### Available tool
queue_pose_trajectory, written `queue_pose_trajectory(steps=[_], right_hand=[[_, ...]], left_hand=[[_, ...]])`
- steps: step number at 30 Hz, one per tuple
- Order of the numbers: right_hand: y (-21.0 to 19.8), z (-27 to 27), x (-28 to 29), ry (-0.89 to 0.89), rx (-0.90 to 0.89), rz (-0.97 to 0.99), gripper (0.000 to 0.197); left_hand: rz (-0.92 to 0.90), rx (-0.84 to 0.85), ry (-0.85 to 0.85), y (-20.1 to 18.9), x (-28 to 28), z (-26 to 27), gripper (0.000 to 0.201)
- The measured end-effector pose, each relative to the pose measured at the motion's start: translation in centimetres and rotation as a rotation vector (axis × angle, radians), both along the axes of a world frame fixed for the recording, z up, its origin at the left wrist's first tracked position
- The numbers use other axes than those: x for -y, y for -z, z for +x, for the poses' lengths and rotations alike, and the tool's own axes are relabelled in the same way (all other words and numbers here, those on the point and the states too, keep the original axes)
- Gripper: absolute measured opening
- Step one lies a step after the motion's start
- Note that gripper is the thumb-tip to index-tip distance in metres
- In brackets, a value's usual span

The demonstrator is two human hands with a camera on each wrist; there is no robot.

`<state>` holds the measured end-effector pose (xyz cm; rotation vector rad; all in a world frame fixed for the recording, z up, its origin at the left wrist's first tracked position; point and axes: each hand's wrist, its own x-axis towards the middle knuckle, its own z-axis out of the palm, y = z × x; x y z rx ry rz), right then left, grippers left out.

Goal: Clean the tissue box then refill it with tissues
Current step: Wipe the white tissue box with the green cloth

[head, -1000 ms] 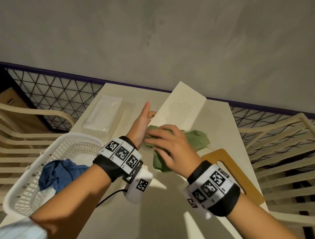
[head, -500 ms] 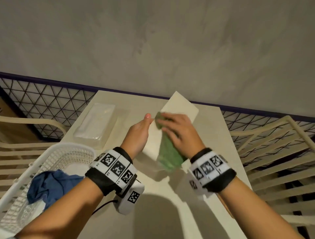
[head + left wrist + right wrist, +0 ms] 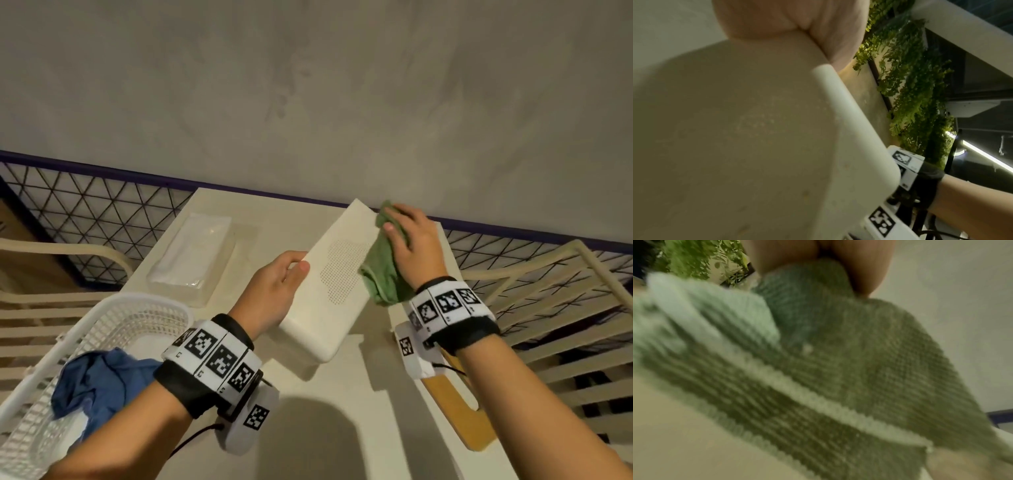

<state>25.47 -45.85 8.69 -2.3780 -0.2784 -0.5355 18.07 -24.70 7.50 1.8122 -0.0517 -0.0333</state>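
Observation:
A cream tissue box (image 3: pixel 329 291) with a dotted patch on its face is tilted up off the table, near end down. My left hand (image 3: pixel 274 291) grips its left edge, thumb on the face; up close the box (image 3: pixel 756 146) fills the left wrist view. My right hand (image 3: pixel 407 243) holds a green cloth (image 3: pixel 383 274) and presses it against the box's far right edge. In the right wrist view that cloth (image 3: pixel 818 369) hangs below my fingers. A clear-wrapped pack of tissues (image 3: pixel 191 257) lies flat on the table at the back left.
A white mesh basket (image 3: pixel 113 329) with a blue cloth (image 3: pixel 99 380) sits at the table's left front. A wooden lid (image 3: pixel 459 411) lies at the right edge. Cream slatted chairs (image 3: pixel 548 308) flank the table; a black grid fence (image 3: pixel 102 212) and grey wall stand behind.
My right hand slid the green cloth from the box's near end up to its far right corner. The box stayed tilted in my left hand, turning its dotted face toward me.

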Motion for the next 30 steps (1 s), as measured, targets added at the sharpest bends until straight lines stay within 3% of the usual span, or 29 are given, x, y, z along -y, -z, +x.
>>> queue_pose_trajectory(steps=[3,5,7,9,12,14,17,21,22,25,27,30], right_hand=[[-0.8,-1.9,0.9,0.11,-0.033,0.279,0.036],[-1.0,-3.6,-0.2,0.083,-0.087,0.418,0.038],[-0.5,-4.9,-2.1,0.02,-0.152,0.451,0.037],[0.6,-6.3,-3.7,-0.03,-0.163,0.409,0.038],[3.3,-8.2,-5.0,-0.126,-0.093,0.157,0.043],[4.7,-9.2,-5.9,-0.301,0.045,-0.159,0.04],[4.1,-7.9,-5.9,-0.487,0.207,-0.398,0.042],[0.7,-4.3,-4.7,-0.13,0.171,-0.229,0.044],[0.6,-4.3,-5.2,-0.117,0.199,-0.259,0.043],[2.2,-5.4,-6.4,-0.403,0.428,-0.54,0.038],[1.2,-4.4,-5.6,-0.429,0.386,-0.538,0.037],[0.0,-4.1,-6.0,-0.182,0.304,-0.438,0.037]], left_hand=[[-0.216,-0.113,0.023,-0.4,-0.8,0.2,0.019],[-0.357,-0.239,0.108,-0.6,-0.5,0.8,0.026],[-0.54,-0.337,0.103,-0.9,0.8,1.4,0.028],[-0.675,-0.389,0.04,-1.3,2.0,1.8,0.043],[-0.639,-0.432,-0.061,-0.7,2.7,2.5,0.065],[-0.56,-0.436,-0.054,-0.2,2.6,2.5,0.073],[-0.558,-0.449,0.033,0.1,2.4,2.5,0.069],[-0.507,-0.439,-0.019,-0.5,2.2,2.2,0.061],[-0.47,-0.408,-0.044,-0.4,2.2,2.1,0.061],[-0.514,-0.38,-0.098,-0.7,2.3,1.5,0.057],[-0.503,-0.364,-0.138,-0.2,2.5,1.6,0.068],[-0.497,-0.382,-0.116,1.0,2.5,2.0,0.101]])
